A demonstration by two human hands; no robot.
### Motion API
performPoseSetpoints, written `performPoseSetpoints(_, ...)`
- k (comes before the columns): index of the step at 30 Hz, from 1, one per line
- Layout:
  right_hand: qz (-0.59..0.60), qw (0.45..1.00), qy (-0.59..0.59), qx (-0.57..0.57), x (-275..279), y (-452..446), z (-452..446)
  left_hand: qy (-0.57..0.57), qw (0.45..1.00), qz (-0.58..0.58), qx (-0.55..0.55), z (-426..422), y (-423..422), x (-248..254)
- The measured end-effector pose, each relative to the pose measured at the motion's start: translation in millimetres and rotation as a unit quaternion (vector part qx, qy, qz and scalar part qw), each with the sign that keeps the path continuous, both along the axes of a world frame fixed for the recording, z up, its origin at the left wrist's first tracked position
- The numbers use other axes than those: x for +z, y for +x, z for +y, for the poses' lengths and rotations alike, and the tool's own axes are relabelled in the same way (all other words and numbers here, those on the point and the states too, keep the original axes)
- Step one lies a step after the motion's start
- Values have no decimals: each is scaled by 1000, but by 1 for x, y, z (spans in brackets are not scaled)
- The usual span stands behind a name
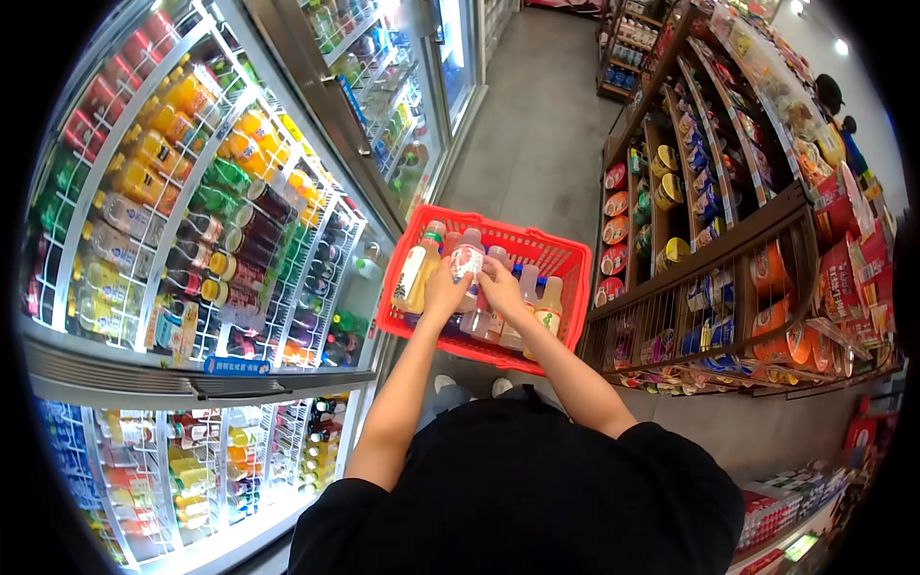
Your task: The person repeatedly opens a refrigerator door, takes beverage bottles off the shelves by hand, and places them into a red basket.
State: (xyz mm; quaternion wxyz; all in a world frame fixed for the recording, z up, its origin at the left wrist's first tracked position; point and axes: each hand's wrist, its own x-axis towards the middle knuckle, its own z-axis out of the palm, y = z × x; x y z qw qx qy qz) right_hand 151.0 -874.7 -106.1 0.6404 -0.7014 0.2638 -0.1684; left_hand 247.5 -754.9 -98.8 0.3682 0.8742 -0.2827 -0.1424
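Both my hands are over a red plastic basket that holds several drink bottles. My left hand is closed around the lower left side of a clear bottle with a pink and white label. My right hand has its fingers bent against the right side of the same bottle, near its label. To the left, a pale yellow bottle with a green cap leans in the basket. At the basket's right side stands another yellowish bottle.
Lit drink coolers with bottles on wire shelves line the left side. A brown rack of packaged cups and snacks is close on the right. Grey floor runs between them. My shoes show below the basket.
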Motion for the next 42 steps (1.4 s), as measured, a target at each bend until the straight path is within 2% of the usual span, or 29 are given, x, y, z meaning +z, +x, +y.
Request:
performPoseSetpoints(2,32,998,-49,-18,-15,1,4,8,999,46,11,-3,-2,14)
performPoseSetpoints(3,29,999,6,-34,-21,1,5,17,995,92,19,-3,-1,14)
performPoseSetpoints(5,31,999,-22,-31,-34,-2,6,6,991,128,27,-1,1,0)
performPoseSetpoints(6,31,998,-53,-30,-26,-4,4,-9,986,163,33,-4,3,-2)
performPoseSetpoints(7,43,998,-37,-37,-21,-7,6,-12,987,160,30,-3,3,-5)
performPoseSetpoints(10,88,996,-28,-4,-4,-11,7,-65,977,200,28,0,6,-7)
performPoseSetpoints(12,68,997,-32,-8,-12,-8,4,-75,958,268,61,3,4,-6)
performPoseSetpoints(13,64,998,-17,5,-14,-10,4,-126,948,288,50,5,1,-6)
performPoseSetpoints(15,65,998,1,23,-14,-14,7,-147,939,304,61,8,-3,-6)
performPoseSetpoints(17,22,998,58,-6,-5,-13,6,-166,935,307,59,9,-4,-6)
performPoseSetpoints(20,39,999,30,-10,-6,-13,5,-227,910,342,52,10,-12,4)
performPoseSetpoints(21,40,999,29,-4,-2,-15,3,-230,910,341,57,10,-17,3)
performPoseSetpoints(23,8,972,230,54,8,-18,-6,-312,880,354,56,8,-25,2)
performPoseSetpoints(27,7,957,266,112,39,-26,-10,-362,859,360,37,9,-40,24)
performPoseSetpoints(29,42,962,228,142,51,-30,-18,-403,840,363,32,11,-54,37)
performPoseSetpoints(31,75,965,192,162,52,-28,-20,-401,844,355,24,15,-57,45)
performPoseSetpoints(33,-25,974,151,166,41,-23,-16,-403,848,342,29,22,-63,53)
performPoseSetpoints(36,-17,974,101,203,74,-27,-3,-400,868,291,47,41,-68,60)
performPoseSetpoints(37,-55,966,109,227,80,-23,4,-397,873,279,38,48,-70,57)
performPoseSetpoints(38,-21,958,139,249,90,-23,17,-398,880,255,42,70,-67,58)
performPoseSetpoints(39,-45,957,142,248,78,-22,16,-398,873,282,28,71,-68,68)
performPoseSetpoints(42,-80,941,142,298,72,-4,45,-426,869,237,79,103,-70,68)
